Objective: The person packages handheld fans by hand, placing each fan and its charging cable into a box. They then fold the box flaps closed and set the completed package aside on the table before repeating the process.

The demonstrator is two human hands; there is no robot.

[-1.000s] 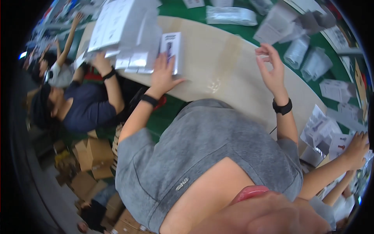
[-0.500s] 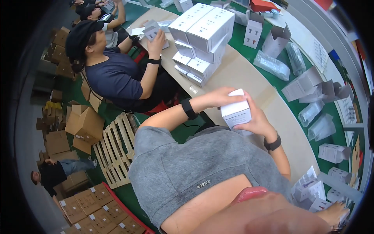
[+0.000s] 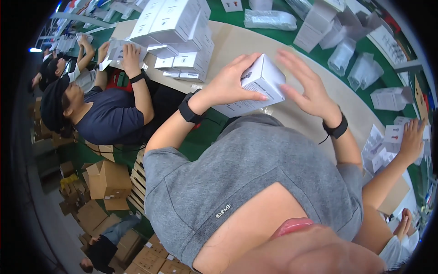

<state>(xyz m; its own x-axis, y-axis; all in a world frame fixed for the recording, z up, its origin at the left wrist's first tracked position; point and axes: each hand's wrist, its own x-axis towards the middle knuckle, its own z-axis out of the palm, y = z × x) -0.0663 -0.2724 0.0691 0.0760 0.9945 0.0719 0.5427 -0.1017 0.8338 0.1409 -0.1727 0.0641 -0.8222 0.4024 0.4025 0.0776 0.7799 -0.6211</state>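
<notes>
My left hand [image 3: 228,83] grips a small white carton [image 3: 270,76] from its left side, thumb along the printed face. The carton is tilted above the table in front of my chest. To its right is my right hand [image 3: 311,91], fingers spread and slightly blurred. That thumb is close to the carton's right edge; I cannot tell whether it touches. A printed white surface [image 3: 235,108] shows below my left hand, and whether it belongs to the same carton is unclear.
White cartons stand in a stack [image 3: 175,29] on the tan table [image 3: 232,41], left of my hands. A co-worker in dark blue [image 3: 114,116] holds a flattish carton [image 3: 114,51]. Open cartons [image 3: 390,98] and clear plastic sleeves [image 3: 269,19] lie on the green surface. Another person's hand [image 3: 413,137] reaches in at right.
The view has turned. My right hand has come off the carton and opened, while my left hand keeps hold of it. The co-worker's carton has moved and a reaching arm appears at right.
</notes>
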